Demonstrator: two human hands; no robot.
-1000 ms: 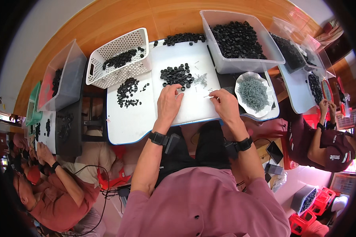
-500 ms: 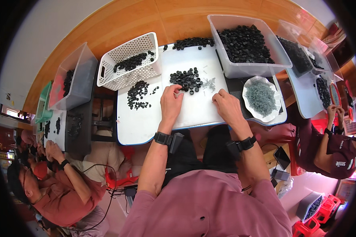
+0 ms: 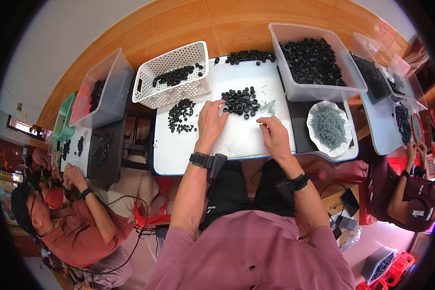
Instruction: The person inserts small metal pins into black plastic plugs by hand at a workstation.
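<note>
A pile of small round black caps (image 3: 241,100) lies on the white tabletop (image 3: 249,140) in front of me. At its left edge is my left hand (image 3: 211,122), forefinger and thumb apart beside the nearest caps, and I see nothing between them. Right of the caps lies a small heap of thin grey pins (image 3: 267,107), perhaps screws. My right hand (image 3: 275,137) is just below that heap, forefinger and thumb bent close together. Whatever they hold, if anything, is too small to make out.
Left are smaller black parts (image 3: 181,116) and a perforated white basket (image 3: 171,94). A clear bin of black caps (image 3: 319,89) stands back right, above a white dish (image 3: 347,137) of grey pins. More caps (image 3: 250,56) line the far edge. People work at both sides.
The view has shifted, so the table appears farther right. My left forefinger and thumb have spread apart at the caps. The right hand stays near the pins.
</note>
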